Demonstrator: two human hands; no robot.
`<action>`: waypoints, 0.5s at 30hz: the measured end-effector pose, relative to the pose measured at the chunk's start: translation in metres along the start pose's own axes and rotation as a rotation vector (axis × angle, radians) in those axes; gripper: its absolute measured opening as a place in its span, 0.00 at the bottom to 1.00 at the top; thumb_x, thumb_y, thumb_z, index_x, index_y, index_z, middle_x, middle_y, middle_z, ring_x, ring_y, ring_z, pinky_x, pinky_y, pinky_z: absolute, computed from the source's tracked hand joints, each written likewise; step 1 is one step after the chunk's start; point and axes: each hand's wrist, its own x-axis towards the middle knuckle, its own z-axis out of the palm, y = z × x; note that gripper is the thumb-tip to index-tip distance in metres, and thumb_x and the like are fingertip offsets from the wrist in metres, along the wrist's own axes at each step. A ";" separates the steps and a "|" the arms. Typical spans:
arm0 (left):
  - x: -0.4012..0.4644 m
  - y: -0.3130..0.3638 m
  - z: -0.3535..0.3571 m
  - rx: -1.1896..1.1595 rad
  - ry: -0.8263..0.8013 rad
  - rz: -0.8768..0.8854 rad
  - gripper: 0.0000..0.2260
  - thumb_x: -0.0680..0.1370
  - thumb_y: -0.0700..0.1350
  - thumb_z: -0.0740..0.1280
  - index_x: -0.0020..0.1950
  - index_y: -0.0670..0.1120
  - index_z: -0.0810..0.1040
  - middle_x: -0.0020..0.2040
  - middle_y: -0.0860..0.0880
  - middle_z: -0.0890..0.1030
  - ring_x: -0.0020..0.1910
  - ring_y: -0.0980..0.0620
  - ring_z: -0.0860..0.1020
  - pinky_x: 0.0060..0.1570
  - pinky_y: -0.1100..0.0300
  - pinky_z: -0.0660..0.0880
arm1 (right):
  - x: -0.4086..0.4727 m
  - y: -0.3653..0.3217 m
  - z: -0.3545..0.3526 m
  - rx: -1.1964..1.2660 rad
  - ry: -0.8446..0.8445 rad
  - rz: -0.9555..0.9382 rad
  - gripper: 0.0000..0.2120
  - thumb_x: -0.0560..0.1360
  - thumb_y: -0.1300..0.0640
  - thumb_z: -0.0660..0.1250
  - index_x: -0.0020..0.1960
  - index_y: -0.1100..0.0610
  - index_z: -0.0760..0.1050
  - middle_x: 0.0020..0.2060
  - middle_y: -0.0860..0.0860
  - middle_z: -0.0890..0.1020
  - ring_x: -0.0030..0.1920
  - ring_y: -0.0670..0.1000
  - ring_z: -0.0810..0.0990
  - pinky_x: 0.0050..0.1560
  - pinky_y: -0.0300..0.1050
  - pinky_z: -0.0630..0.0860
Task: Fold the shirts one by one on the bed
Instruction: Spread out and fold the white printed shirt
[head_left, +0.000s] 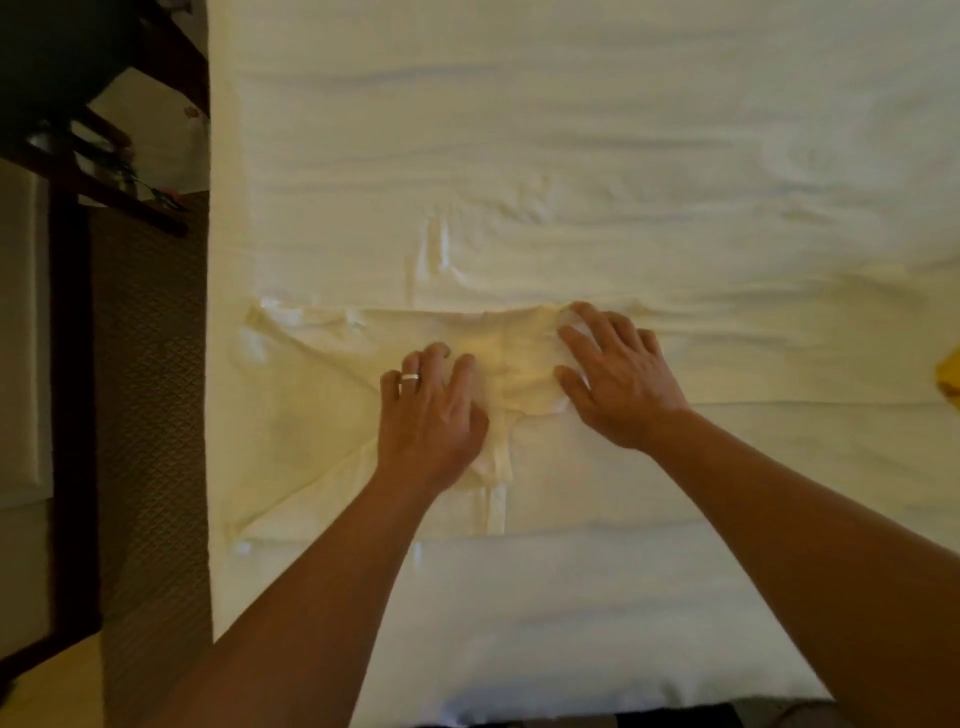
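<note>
A pale cream shirt (322, 395) lies spread on the white bed (571, 156), near the bed's left edge. Its cloth is bunched and creased in the middle between my hands. My left hand (428, 410), with a ring on one finger, lies flat on the shirt with fingers spread. My right hand (618, 374) rests flat on the shirt's right part, fingers straight and pointing up-left. Neither hand grips any cloth.
A bit of yellow cloth (949, 376) shows at the right edge of the frame. Dark wooden furniture (67, 208) and patterned carpet (150, 415) lie left of the bed. The far half of the bed shows only wrinkled sheet.
</note>
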 end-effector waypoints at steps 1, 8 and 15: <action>-0.002 0.022 0.002 -0.034 -0.019 0.021 0.18 0.70 0.48 0.67 0.59 0.46 0.78 0.58 0.43 0.76 0.54 0.39 0.75 0.50 0.46 0.70 | -0.005 0.023 -0.006 -0.011 0.037 0.023 0.24 0.80 0.44 0.53 0.69 0.55 0.72 0.75 0.57 0.67 0.68 0.63 0.69 0.61 0.60 0.70; 0.015 0.170 0.016 -0.024 -0.184 0.217 0.16 0.65 0.45 0.72 0.52 0.45 0.79 0.49 0.42 0.78 0.44 0.39 0.78 0.41 0.50 0.71 | -0.029 0.172 -0.051 -0.059 0.064 0.234 0.14 0.76 0.57 0.64 0.59 0.58 0.80 0.62 0.56 0.76 0.60 0.62 0.73 0.58 0.58 0.72; 0.045 0.309 0.018 -0.094 -0.279 0.412 0.16 0.67 0.47 0.73 0.53 0.46 0.78 0.49 0.44 0.77 0.45 0.42 0.78 0.41 0.50 0.74 | -0.045 0.274 -0.077 -0.047 0.065 0.340 0.14 0.76 0.59 0.64 0.60 0.58 0.79 0.60 0.57 0.76 0.60 0.62 0.72 0.59 0.59 0.71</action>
